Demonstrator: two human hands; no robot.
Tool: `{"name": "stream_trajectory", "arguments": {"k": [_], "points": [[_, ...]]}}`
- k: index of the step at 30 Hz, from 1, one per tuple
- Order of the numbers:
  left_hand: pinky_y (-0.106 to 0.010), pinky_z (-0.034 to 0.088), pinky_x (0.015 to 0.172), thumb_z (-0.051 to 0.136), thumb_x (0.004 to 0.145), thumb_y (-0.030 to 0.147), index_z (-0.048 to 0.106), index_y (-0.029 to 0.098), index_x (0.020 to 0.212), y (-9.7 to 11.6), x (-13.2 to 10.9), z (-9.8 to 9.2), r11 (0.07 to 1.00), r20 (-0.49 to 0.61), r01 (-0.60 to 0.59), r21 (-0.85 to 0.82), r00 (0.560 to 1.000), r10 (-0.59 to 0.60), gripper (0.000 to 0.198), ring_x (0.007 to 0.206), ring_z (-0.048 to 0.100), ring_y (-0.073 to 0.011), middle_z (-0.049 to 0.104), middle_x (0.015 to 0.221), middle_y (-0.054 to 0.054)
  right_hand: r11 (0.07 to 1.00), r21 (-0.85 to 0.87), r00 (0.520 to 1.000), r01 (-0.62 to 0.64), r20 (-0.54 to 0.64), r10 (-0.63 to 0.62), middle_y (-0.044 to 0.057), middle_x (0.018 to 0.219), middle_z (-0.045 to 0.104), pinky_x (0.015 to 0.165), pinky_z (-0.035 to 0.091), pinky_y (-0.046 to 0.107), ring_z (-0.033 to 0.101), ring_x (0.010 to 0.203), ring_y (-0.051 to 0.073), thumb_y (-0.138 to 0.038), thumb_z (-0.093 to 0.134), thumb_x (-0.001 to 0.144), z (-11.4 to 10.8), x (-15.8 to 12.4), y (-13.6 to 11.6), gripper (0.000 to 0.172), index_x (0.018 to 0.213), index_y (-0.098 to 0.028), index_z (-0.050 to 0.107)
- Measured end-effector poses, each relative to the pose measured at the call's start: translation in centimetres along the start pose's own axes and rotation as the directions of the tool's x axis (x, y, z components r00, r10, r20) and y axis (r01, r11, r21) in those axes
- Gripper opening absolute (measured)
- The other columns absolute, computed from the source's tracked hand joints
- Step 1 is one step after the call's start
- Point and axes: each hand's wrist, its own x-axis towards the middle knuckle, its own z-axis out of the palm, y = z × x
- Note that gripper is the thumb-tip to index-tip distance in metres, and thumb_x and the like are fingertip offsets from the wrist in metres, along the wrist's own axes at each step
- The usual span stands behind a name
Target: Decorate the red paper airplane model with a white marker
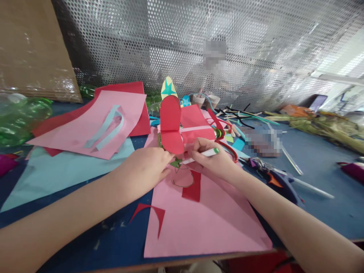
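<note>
My right hand [209, 155] is closed around a white marker [189, 160] with a green end, its tip pointing left at a small green star [176, 163]. The fingers of my left hand [152, 165] are bent together at the star's left edge, pressing it against the pink paper sheet [213, 223]. Curved dark lines are drawn on the sheet just below the star. A red paper strip [195, 191] lies beside these lines. Right behind my hands stands a folded red paper piece with rounded ends [171, 119], beside a red-wrapped bottle [199, 134].
Red, pink and light blue sheets [57, 172] overlap at left. A curved red scrap [160, 216] lies on the near edge of the pink sheet. Red-handled scissors [231, 151], straws [292, 161] and scraps are on the right. Green plastic bottles [25, 117] stand at far left, before a perforated metal wall.
</note>
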Motion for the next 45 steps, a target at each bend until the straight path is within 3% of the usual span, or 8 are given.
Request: {"name": "stream_trajectory", "arguments": {"k": [8,14,26,45], "points": [[-0.025,0.032,0.048,0.051,0.085,0.021,0.059,0.019,0.093,0.08,0.11,-0.05,1.000,0.008,0.010,0.010,1.000,-0.010,0.011,0.065,0.063,-0.0187,0.065,0.077,-0.002,1.000,0.013,1.000,-0.012,0.000,0.012,-0.006,0.058,0.048,0.047,0.031,0.021,0.042,0.050,0.009,-0.020,0.056,0.073,0.18,-0.17,-0.31,0.018,0.063,-0.021,0.041],[-0.025,0.033,0.048,0.051,0.084,0.020,0.060,0.019,0.090,0.07,-0.07,-0.21,1.000,-0.011,-0.005,0.025,1.000,0.006,0.011,0.062,0.062,-0.0177,0.065,0.077,-0.003,0.999,0.037,1.000,-0.011,0.018,0.011,-0.004,0.065,0.054,0.050,0.033,0.022,0.045,0.054,0.010,-0.021,0.055,0.074,0.11,-0.22,-0.28,0.016,0.064,-0.021,0.042],[-0.026,0.034,0.049,0.052,0.086,0.021,0.059,0.019,0.092,0.20,0.02,-0.38,1.000,0.005,-0.001,0.016,1.000,0.001,0.010,0.067,0.064,-0.0209,0.067,0.077,-0.004,1.000,0.015,1.000,-0.016,0.018,0.016,-0.006,0.058,0.046,0.048,0.030,0.022,0.038,0.051,0.009,-0.021,0.055,0.072,0.04,-0.18,-0.50,0.017,0.062,-0.021,0.041],[-0.025,0.033,0.048,0.052,0.085,0.022,0.060,0.019,0.091,0.09,-0.05,-0.30,1.000,-0.004,0.005,0.009,1.000,-0.005,0.011,0.065,0.064,-0.0185,0.067,0.076,-0.003,1.000,-0.019,1.000,0.006,0.001,-0.006,-0.006,0.056,0.044,0.048,0.029,0.023,0.038,0.051,0.009,-0.021,0.055,0.072,-0.08,-0.14,-0.64,0.018,0.061,-0.021,0.041]]}}
